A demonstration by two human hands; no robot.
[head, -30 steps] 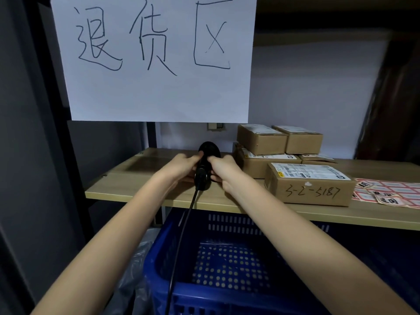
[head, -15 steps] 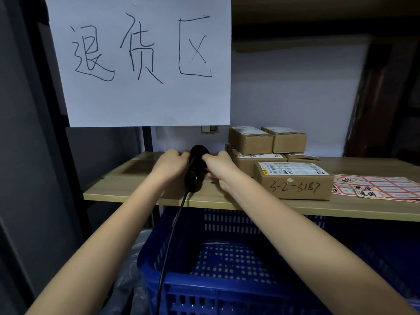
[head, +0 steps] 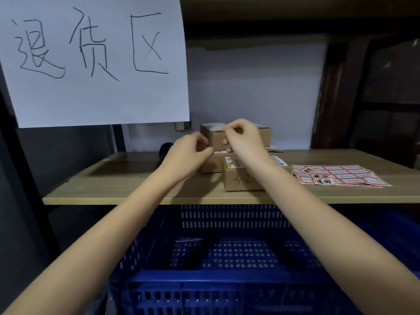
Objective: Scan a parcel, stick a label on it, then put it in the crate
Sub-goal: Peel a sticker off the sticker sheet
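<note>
Cardboard parcels (head: 236, 178) sit behind my left hand (head: 188, 153) and right hand (head: 243, 137), fingers curled, maybe pinching something; label sheets (head: 341, 176) right, blue crate (head: 227, 280) below.

One head-worn view only, looking forward and slightly down from close in. Both forearms run from the near corners toward the wooden shelf (head: 127, 192) at mid-height; the blue crate (head: 227, 278) fills the near foreground, the paper sign (head: 95, 105) the far left top
</note>
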